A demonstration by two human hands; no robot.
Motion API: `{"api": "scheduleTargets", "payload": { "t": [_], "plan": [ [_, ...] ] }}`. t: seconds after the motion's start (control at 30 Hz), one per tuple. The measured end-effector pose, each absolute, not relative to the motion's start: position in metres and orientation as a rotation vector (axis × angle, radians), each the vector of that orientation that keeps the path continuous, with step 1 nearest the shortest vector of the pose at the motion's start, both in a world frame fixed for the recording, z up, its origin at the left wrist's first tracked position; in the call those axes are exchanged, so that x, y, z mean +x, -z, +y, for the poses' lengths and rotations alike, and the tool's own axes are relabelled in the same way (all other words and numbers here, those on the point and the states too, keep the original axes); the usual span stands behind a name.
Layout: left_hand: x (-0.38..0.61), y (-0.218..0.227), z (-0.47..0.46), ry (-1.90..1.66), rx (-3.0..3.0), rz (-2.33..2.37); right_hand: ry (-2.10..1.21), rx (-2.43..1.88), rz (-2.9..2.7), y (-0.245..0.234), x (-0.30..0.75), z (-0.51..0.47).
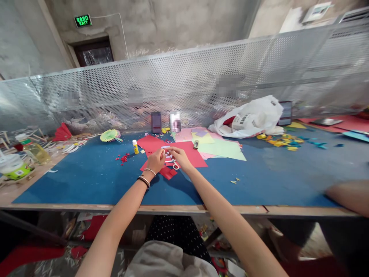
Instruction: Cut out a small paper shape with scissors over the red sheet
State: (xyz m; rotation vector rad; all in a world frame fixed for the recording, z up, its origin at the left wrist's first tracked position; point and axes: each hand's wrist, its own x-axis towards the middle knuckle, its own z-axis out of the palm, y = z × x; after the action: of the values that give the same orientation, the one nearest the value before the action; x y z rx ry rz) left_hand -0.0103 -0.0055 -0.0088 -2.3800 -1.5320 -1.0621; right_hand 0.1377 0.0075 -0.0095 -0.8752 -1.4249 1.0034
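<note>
My left hand and my right hand meet over red paper at the middle of the table. Both are closed, fingertips pinched close together. Whatever lies between them is too small to make out. Just below my right hand, the light-coloured handle of a pair of scissors shows on the paper. A folded red piece lies nearer to me. To the left, a yellow glue stick with a white cap stands upright beside small red paper scraps.
Pale green paper lies to the right, near a white plastic bag. Two phones, one a dark phone, lean against the perforated metal screen. A bottle stands far left. Another person's arm rests at the right edge.
</note>
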Motion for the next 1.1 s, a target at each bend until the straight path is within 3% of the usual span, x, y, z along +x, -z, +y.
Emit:
{"api": "scheduleTargets", "payload": {
  "t": [1.1],
  "plan": [
    [-0.013, -0.003, -0.011, 0.805, -2.427, -1.587, -0.786, -1.091, -1.484, 0.015, 0.136, 0.015]
  ]
}}
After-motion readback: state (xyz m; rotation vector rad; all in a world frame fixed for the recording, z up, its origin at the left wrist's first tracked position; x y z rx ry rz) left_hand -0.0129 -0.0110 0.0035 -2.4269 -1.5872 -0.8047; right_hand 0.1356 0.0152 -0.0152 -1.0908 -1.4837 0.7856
